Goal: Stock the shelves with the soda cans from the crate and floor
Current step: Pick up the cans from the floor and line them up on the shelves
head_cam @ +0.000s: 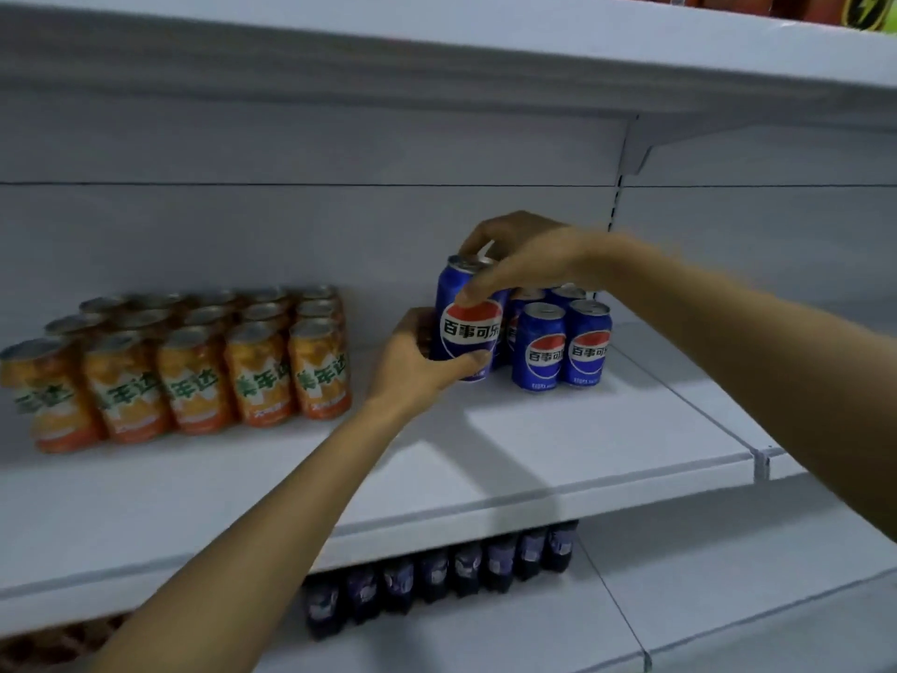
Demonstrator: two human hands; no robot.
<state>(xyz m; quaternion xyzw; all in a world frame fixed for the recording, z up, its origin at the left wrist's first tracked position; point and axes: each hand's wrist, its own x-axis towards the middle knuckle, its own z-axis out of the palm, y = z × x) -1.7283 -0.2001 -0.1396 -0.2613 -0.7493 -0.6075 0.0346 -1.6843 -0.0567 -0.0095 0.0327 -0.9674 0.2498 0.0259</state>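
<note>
Blue can: rigid, smooth, probably full and weighty. Held low by left hand, rim pinched by right hand; best gripped mid-body.

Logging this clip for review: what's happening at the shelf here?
A person is stocking cans. Both hands hold one blue cola can: the left hand grips its lower side, the right hand its top. It stands beside the blue cans already on the white shelf. Orange soda cans are lined up to the left.
</note>
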